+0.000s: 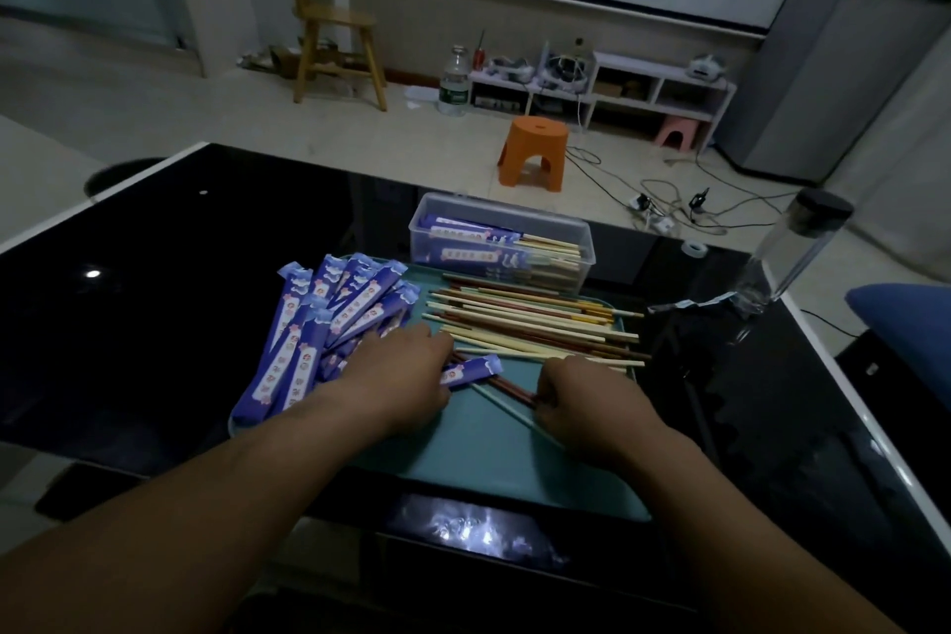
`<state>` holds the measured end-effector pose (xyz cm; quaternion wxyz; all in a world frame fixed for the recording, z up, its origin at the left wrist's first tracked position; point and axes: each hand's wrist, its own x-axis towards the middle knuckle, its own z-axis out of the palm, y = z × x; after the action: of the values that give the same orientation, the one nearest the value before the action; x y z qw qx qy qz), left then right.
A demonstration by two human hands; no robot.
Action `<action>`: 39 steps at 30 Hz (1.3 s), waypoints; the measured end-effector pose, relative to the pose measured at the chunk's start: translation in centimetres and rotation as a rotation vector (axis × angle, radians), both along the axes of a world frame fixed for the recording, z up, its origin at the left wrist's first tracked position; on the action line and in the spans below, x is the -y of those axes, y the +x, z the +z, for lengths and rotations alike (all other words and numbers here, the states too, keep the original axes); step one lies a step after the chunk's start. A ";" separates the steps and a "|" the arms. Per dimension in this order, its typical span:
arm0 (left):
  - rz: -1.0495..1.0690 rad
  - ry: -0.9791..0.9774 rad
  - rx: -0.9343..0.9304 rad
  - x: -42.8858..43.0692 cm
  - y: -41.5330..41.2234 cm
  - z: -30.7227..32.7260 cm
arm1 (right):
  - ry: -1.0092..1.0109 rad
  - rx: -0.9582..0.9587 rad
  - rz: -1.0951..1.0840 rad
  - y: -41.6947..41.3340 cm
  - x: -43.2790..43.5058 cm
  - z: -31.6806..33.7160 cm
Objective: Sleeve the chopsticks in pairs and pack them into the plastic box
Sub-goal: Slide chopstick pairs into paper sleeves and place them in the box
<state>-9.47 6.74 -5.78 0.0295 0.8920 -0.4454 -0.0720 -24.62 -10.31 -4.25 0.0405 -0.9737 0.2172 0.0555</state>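
Chopsticks [509, 386] slant away-left into sleeve [471, 371]; left hand [399, 376] holds sleeve, right hand [586, 396] pinches them.

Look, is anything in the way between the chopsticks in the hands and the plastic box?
Only the loose chopsticks lie flat on the tray between the plastic box and the sleeve held by the left hand. The right hand holds a reddish pair. The box looks open, so lifting over should work.

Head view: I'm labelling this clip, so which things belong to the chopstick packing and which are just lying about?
Job: left hand, held sleeve, right hand, held chopsticks, loose chopsticks, spare sleeves, plastic box, tray.
Lying about: bottle, tape roll, orange stool, wooden chair.
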 end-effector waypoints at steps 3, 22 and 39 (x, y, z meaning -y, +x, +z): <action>0.019 -0.016 -0.029 0.0 -0.2 0.2 | 0.017 -0.059 -0.013 0.6 -0.2 0.1; 0.242 -0.562 -0.431 0.2 1.6 1.1 | 0.151 0.049 0.065 -0.2 1.1 1.2; 0.189 -0.554 -0.683 -1.2 2.3 1.8 | 0.681 0.185 0.029 -1.9 4.2 2.0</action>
<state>-7.13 7.89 -3.99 0.4188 0.8123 -0.3293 -0.2373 -26.54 -14.56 -2.28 0.3814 -0.9083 0.1678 0.0370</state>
